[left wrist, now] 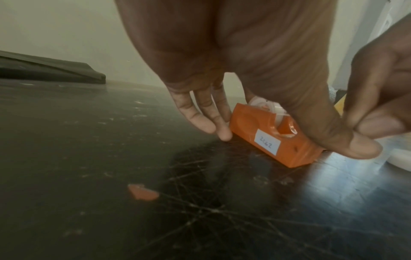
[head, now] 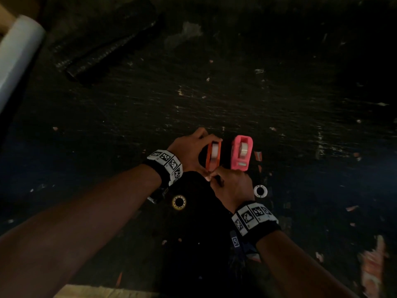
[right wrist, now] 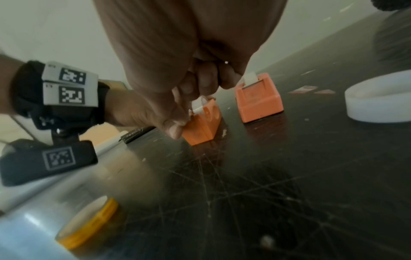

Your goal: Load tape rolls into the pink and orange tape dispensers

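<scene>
The orange dispenser (head: 213, 154) stands on the dark table with a clear tape roll (left wrist: 264, 105) seated in it. My left hand (head: 203, 152) holds it lengthwise, fingers (left wrist: 211, 121) at the far end and thumb at the near cutter end. At that cutter end my right hand (head: 211, 177) pinches the loose end of the tape (right wrist: 196, 107) between thumb and fingertips. Just to the right stands the pink dispenser (head: 241, 155), untouched, with a tape roll in it and a tape end sticking up (right wrist: 250, 79).
A white tape ring (head: 260, 191) lies right of my right hand, and a yellow-cored roll (head: 179, 202) lies under my left wrist. A black roll (head: 107, 39) and a white film roll (head: 17, 57) lie at the back left. Paper scraps (left wrist: 143, 191) dot the table.
</scene>
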